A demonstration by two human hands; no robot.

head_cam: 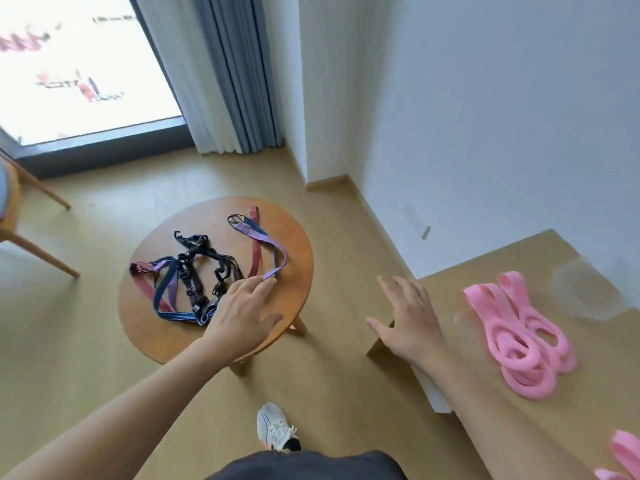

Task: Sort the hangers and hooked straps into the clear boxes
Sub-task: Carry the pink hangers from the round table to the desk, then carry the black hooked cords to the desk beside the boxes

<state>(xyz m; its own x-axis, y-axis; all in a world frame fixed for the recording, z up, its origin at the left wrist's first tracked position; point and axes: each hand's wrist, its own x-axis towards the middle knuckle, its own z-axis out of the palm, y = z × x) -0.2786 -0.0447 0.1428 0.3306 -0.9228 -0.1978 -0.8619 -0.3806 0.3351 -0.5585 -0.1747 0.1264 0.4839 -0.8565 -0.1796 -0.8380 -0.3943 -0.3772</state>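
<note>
We are looking at a bright, daylit room. The window (pixel 79 64) is blowing out into white glare, and its lettering is smearing. Soft shadows are falling beneath the round bench (pixel 294 244) onto the floor (pixel 104 341). The wide lens is bending the wall (pixel 485 133) edges, and the clear box (pixel 585 292) is blurring.

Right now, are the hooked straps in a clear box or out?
Out: the hooked straps lie tangled on the round table, no box around them.
</note>
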